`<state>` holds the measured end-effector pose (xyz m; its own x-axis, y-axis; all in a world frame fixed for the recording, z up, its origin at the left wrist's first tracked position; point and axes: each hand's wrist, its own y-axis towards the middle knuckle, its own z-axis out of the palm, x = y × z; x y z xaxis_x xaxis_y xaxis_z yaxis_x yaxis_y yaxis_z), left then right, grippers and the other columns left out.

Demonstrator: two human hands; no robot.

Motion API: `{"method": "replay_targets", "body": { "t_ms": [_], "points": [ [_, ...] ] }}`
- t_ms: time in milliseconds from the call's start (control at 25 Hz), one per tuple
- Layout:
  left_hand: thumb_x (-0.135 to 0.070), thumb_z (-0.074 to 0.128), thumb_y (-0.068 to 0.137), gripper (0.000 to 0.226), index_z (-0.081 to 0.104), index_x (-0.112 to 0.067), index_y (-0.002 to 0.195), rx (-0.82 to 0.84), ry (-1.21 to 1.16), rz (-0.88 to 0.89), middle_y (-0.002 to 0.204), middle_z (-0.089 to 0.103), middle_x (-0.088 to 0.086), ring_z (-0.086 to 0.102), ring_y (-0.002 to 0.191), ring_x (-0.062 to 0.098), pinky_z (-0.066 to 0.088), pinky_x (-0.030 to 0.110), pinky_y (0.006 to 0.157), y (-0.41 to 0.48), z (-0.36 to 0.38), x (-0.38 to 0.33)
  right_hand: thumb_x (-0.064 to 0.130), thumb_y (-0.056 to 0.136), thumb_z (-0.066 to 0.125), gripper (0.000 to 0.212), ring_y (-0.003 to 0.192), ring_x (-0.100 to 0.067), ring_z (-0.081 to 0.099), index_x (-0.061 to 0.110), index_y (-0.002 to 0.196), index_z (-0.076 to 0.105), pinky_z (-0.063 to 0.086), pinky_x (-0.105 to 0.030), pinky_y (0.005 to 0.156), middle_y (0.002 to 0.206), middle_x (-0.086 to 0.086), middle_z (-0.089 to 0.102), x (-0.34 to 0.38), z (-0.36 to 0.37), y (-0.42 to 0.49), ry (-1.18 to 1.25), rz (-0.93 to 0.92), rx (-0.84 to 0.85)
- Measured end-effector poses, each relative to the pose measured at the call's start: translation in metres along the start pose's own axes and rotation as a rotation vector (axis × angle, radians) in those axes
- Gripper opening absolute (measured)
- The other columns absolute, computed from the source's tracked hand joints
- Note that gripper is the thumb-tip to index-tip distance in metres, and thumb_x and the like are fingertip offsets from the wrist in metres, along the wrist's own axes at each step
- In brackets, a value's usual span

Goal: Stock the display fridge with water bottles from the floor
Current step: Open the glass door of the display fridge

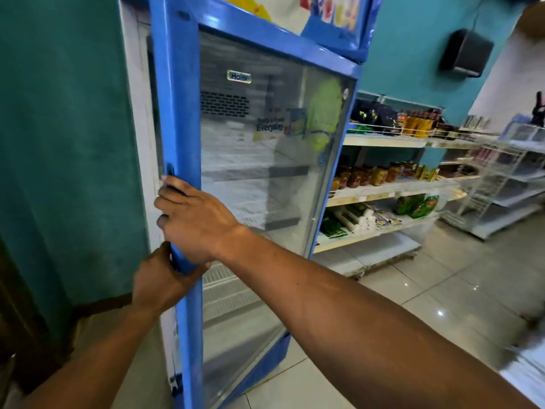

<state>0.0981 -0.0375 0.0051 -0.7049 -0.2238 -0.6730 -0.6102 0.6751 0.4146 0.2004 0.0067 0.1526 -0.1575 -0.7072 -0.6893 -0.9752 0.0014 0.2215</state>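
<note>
A tall blue display fridge (324, 33) stands against a teal wall. Its glass door (259, 160) has a blue frame and stands slightly ajar at the left edge. My right hand (194, 219) grips the left edge of the door frame around mid height, fingers curled around it. Just below, my left hand (160, 278) holds the same edge, thumb on the front. Through the glass I see white wire shelves (230, 281) with nothing on them. No water bottles are in view.
The teal wall (67, 143) is close on the left. Store shelves (392, 190) with jars, packets and bottles run to the right of the fridge. A white wire rack (501, 178) stands farther right. Pale tiled floor (427, 293) spreads out on the right.
</note>
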Motion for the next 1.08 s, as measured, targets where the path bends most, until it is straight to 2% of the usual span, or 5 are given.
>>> {"method": "replay_targets", "body": {
  "t_ms": [280, 480, 720, 880, 1080],
  "points": [
    [-0.049, 0.078, 0.062, 0.049, 0.055, -0.019, 0.093, 0.04, -0.091, 0.117, 0.085, 0.065, 0.008, 0.065, 0.074, 0.037, 0.052, 0.04, 0.06, -0.101, 0.017, -0.07, 0.015, 0.084, 0.065, 0.027, 0.107, -0.037, 0.052, 0.008, 0.109, 0.059, 0.039, -0.046, 0.099, 0.11, -0.019, 0.056, 0.037, -0.02, -0.133, 0.353, 0.495, -0.541],
    [-0.05, 0.078, 0.06, 0.058, 0.039, -0.023, 0.093, 0.286, -0.308, 0.113, 0.077, 0.064, -0.001, 0.064, 0.063, 0.021, 0.054, 0.045, 0.053, -0.161, 0.05, -0.123, 0.045, 0.072, 0.08, 0.084, 0.119, -0.031, 0.043, 0.021, 0.132, 0.026, 0.054, -0.038, 0.083, 0.133, -0.016, 0.034, 0.042, -0.032, -0.208, 0.569, 1.011, -0.466],
    [-0.05, 0.083, 0.063, 0.056, 0.045, -0.031, 0.1, 0.432, -0.315, 0.343, 0.071, 0.052, -0.027, 0.05, 0.056, -0.008, 0.041, 0.014, 0.048, -0.197, 0.089, -0.186, 0.032, 0.072, 0.079, 0.088, 0.12, -0.028, 0.048, 0.023, 0.137, 0.02, 0.059, -0.042, 0.079, 0.135, -0.013, 0.035, 0.028, -0.042, -0.295, 0.551, 1.13, -0.537],
    [-0.055, 0.074, 0.068, 0.048, 0.056, -0.026, 0.1, 0.614, -0.49, 0.425, 0.082, 0.067, -0.015, 0.066, 0.072, 0.0, 0.058, 0.035, 0.061, -0.205, 0.129, -0.204, 0.037, 0.077, 0.075, 0.087, 0.112, -0.02, 0.057, 0.024, 0.142, 0.019, 0.059, -0.036, 0.083, 0.135, -0.001, 0.044, 0.028, -0.037, -0.337, 0.681, 1.417, -0.516],
    [-0.051, 0.063, 0.071, 0.033, 0.055, -0.031, 0.097, 0.729, -0.537, 0.394, 0.082, 0.069, -0.012, 0.066, 0.076, 0.004, 0.058, 0.038, 0.068, -0.22, 0.168, -0.239, 0.044, 0.078, 0.076, 0.054, 0.093, -0.011, 0.065, 0.03, 0.118, 0.042, 0.06, -0.031, 0.078, 0.108, 0.01, 0.063, 0.042, -0.006, -0.396, 0.876, 1.735, -0.335]
  ]
}}
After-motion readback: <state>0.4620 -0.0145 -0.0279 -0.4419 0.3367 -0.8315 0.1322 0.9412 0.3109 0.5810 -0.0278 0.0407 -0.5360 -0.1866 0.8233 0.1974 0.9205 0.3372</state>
